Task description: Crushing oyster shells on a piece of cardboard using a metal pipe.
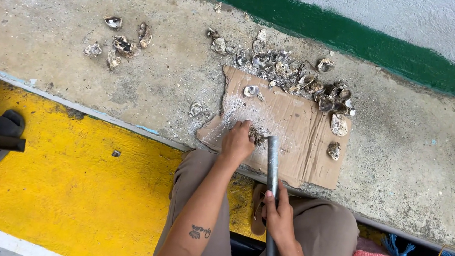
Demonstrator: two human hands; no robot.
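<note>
One torn cardboard sheet (pixel 294 142) lies on the concrete ledge, a heap of oyster shells (pixel 297 79) along its far edge. Near its front edge the right hand (pixel 279 216) grips a metal pipe (pixel 272 172), its tip on the cardboard. Beside that tip, the left hand (pixel 237 141) presses curled fingers on a small shell piece (pixel 257 136).

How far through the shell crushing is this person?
Done: white powder covers the cardboard. In hand: the left hand steadies a fragment under the metal pipe, gripped by the right hand. Left: the shell pile and a smaller cluster remain whole.
</note>
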